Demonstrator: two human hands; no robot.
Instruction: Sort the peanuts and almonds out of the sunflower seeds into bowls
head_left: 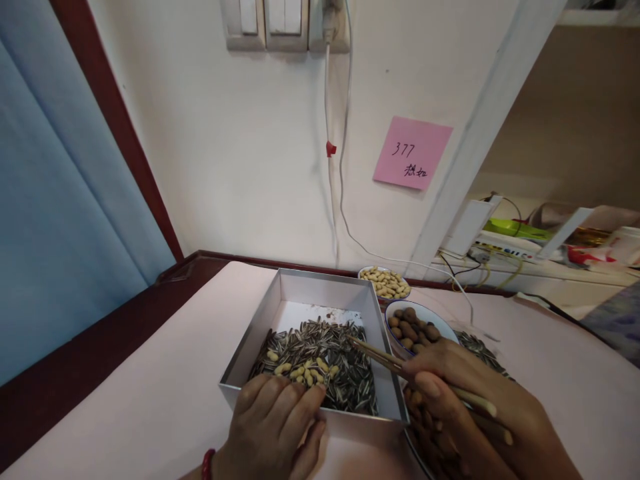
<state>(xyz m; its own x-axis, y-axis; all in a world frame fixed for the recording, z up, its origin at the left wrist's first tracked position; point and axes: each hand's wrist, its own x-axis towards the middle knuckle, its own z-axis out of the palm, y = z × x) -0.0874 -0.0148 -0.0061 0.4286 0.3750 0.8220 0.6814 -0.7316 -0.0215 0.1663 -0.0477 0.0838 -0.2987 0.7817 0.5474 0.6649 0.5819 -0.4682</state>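
Note:
A silver square tray point(295, 293) holds a heap of striped sunflower seeds point(345, 380) with a few pale peanuts point(305, 371) mixed in. My left hand point(273, 427) grips the tray's near rim, fingers curled over the edge. My right hand point(475, 407) is closed on a pair of wooden chopsticks point(380, 357), whose tips reach into the tray over the seeds. Under my right hand a dish of brown nuts point(425, 427) is partly hidden.
Behind the tray stand a small bowl of peanuts point(385, 282) and a bowl of brown nuts point(413, 327). More sunflower seeds point(477, 348) lie in a dish at the right. A pink note point(413, 153) and a white cable point(343, 167) are on the wall. Clutter fills a shelf point(550, 247) at right.

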